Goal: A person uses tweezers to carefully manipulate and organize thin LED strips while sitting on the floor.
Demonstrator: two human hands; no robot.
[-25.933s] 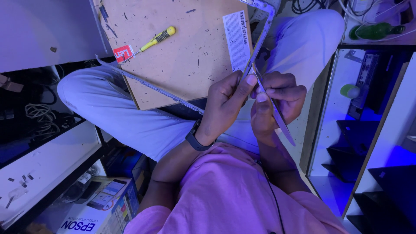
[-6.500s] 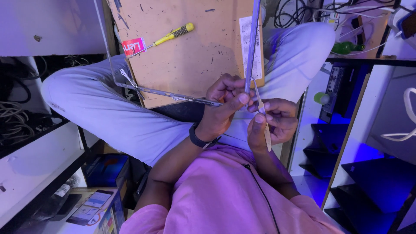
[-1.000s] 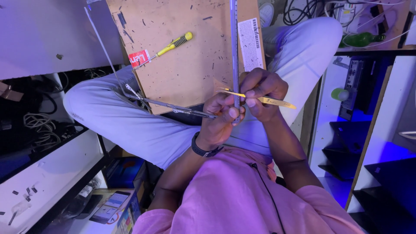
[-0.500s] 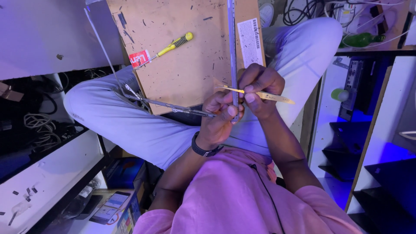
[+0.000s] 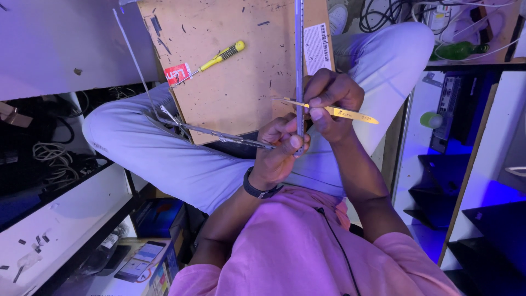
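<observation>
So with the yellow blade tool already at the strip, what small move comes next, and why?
Probably draw the yellow-handled tool along the thin metal strip: the right hand has its tip against the strip, and the left hand pinches the strip's lower end steady.

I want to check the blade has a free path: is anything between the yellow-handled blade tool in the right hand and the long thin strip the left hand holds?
Nothing visible does. The right hand holds the yellow-handled blade tool with its tip crossing the long thin strip, just above where the left hand pinches it. The screwdriver lies apart on the board.
</observation>
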